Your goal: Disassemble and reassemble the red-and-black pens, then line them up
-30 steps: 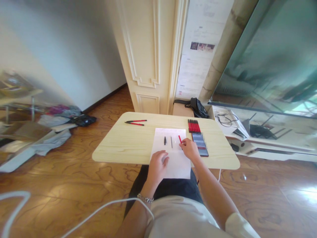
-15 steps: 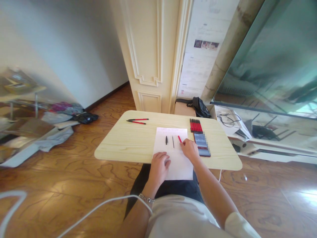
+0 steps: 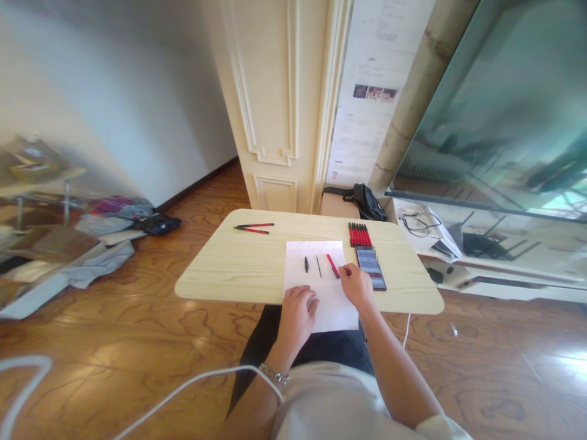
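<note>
My left hand (image 3: 298, 305) lies on the lower left of the white sheet of paper (image 3: 328, 311), fingers stretched and slightly bent, holding nothing. Beside the right edge of the sheet is my right hand (image 3: 356, 284), its fingers loosely bent next to the red pen barrel (image 3: 332, 265). That barrel lies slanted on the paper, its dark lower end close to my fingertips, and I see nothing held in the hand. Left of it, a thin dark pen refill (image 3: 318, 266) and a short black pen tip piece (image 3: 306, 264) lie in a row on the same sheet.
Several red-and-black pens (image 3: 359, 234) stand side by side at the table's back right, above a phone (image 3: 372, 269). Two more pens (image 3: 254, 228) lie at the back left of the pale wooden table (image 3: 220, 263). A white cable (image 3: 183, 388) crosses near my left wrist.
My right hand has drawn back slightly right and down from the red barrel, which now shows its full length on the paper. The left hand stays in place; the view has shifted slightly.
</note>
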{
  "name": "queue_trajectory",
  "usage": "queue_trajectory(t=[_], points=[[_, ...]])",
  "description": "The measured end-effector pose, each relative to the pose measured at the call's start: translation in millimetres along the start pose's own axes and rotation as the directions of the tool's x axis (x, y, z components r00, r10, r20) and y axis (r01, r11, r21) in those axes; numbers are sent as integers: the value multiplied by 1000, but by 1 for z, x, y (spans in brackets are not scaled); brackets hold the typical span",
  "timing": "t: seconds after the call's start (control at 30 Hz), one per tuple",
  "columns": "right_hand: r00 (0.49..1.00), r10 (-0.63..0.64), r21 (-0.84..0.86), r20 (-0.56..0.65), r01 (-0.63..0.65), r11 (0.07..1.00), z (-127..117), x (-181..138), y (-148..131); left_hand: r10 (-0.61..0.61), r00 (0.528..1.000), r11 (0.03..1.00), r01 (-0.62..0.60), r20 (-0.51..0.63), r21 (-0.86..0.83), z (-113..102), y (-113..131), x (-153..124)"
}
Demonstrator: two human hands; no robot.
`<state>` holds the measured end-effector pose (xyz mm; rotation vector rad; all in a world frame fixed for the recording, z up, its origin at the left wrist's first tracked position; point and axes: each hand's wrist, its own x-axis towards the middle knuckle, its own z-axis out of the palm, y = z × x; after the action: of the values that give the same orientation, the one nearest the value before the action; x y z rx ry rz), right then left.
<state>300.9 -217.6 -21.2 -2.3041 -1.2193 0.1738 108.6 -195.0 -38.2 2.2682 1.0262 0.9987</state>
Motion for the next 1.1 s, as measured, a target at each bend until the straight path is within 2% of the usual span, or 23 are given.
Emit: queue_trajectory(t=[0.17,0.47,0.7,0.83,0.9,1.0,1.1], points=[[1000,-15,-3,15,15,1000,-3,3,7,-43,999,993,42,-2,-106,-4,12,-1],[989,-81,-66,126,90,994,4,43,-10,-258,954,868,299,154,-396,-7,27,-6],[977,5,-169,215,32,985,17,58,-18,-267,945,843,324,190,-429,-9,28,-5],[976,44,-177,211,-7,984,16,61,-19,-254,945,849,321,208,-420,-6,24,-4],[982,24,-108,188,-4,994,13,60,-19,-254,948,853,314,194,-417,-5,22,-4],[988,-73,181,136,48,982,6,47,-21,-282,949,838,316,142,-445,-5,21,-2],[972,-217,507,86,145,850,1,17,-26,-320,944,792,314,83,-523,-4,21,1]])
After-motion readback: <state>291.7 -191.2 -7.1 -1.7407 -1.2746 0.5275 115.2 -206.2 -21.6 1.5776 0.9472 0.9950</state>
